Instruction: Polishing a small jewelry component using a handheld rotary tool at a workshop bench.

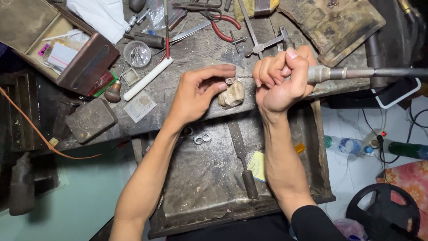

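Nearest me, my right hand (pixel 281 80) is fisted around a metal torch handle (pixel 330 73); my left hand (pixel 200 91) pinches a small metal piece (pixel 230 81) on the pale block (pixel 232 94). I judge my fingertips risk slipping or burning. Worn, cluttered workbench (pixel 187 53), catch tray (pixel 209 178), tiled floor right.

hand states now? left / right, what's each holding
Left hand: fingers pinched on a small metal piece atop the pale block.
Right hand: closed in a fist around the torch handle.
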